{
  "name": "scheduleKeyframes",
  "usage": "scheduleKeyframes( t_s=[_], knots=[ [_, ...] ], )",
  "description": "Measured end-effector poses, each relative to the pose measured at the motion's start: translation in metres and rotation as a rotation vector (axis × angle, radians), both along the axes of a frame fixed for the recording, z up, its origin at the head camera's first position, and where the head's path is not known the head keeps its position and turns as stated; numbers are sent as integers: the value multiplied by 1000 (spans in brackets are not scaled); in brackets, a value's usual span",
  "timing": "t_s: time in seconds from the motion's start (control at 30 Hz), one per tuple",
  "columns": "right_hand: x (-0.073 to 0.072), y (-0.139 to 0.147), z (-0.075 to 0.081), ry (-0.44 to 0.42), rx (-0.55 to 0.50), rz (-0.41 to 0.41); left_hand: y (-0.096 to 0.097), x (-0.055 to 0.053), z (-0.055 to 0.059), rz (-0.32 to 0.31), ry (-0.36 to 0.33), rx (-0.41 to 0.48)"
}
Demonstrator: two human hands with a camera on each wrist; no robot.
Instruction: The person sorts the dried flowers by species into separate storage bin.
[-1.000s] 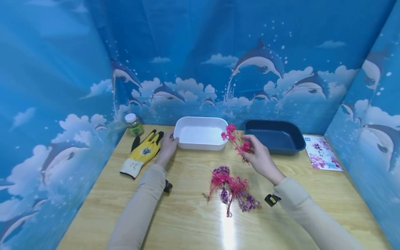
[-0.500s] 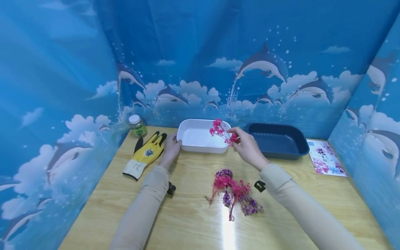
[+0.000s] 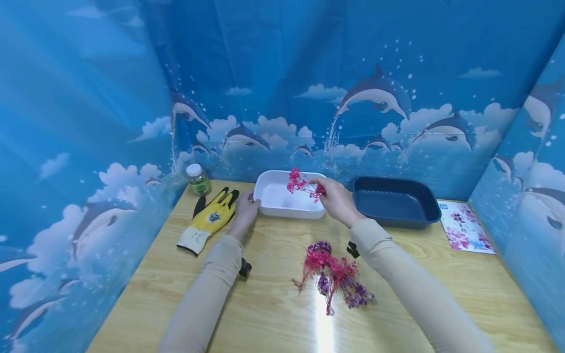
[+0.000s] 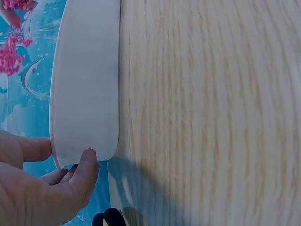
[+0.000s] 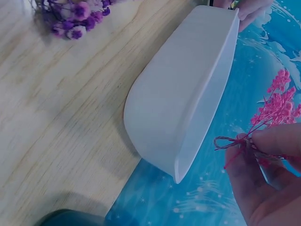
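Observation:
My right hand (image 3: pixel 337 200) pinches a small bunch of pink dried flowers (image 3: pixel 298 183) over the white plastic tub (image 3: pixel 289 214). In the right wrist view, twine (image 5: pixel 225 141) tied round the stems loops out between thumb and finger, and the pink blooms (image 5: pixel 280 103) point away from the hand. My left hand (image 3: pixel 246 208) grips the tub's left end, thumb against its outer wall and a finger at the rim in the left wrist view. Nearer on the table lies a pile of pink and purple dried flowers (image 3: pixel 335 269).
Right of the white tub stands a dark blue tub (image 3: pixel 397 223). A printed flower card (image 3: pixel 467 228) lies beyond it. At the left are a yellow and black work glove (image 3: pixel 212 215) and a white-capped jar (image 3: pixel 199 180). A blue dolphin-print curtain (image 3: pixel 273 88) hangs behind the wooden table (image 3: pixel 273 304).
My right hand has carried the pink bunch leftward, from the gap between the tubs to over the white tub. My left hand stays at the tub's end. The head view has shifted slightly.

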State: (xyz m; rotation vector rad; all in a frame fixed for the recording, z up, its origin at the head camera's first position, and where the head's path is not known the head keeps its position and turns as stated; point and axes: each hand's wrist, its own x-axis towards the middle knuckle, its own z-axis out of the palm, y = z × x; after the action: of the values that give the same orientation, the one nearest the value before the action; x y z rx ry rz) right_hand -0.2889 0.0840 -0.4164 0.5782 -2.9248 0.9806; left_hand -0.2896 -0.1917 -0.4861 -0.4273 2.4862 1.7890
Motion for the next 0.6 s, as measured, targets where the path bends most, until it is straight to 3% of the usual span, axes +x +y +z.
scheduleKeyframes(
  t_s=[0.6],
  knots=[
    [-23,-33,-15,61,100,65,8,-1,-1,1,46,-19]
  ],
)
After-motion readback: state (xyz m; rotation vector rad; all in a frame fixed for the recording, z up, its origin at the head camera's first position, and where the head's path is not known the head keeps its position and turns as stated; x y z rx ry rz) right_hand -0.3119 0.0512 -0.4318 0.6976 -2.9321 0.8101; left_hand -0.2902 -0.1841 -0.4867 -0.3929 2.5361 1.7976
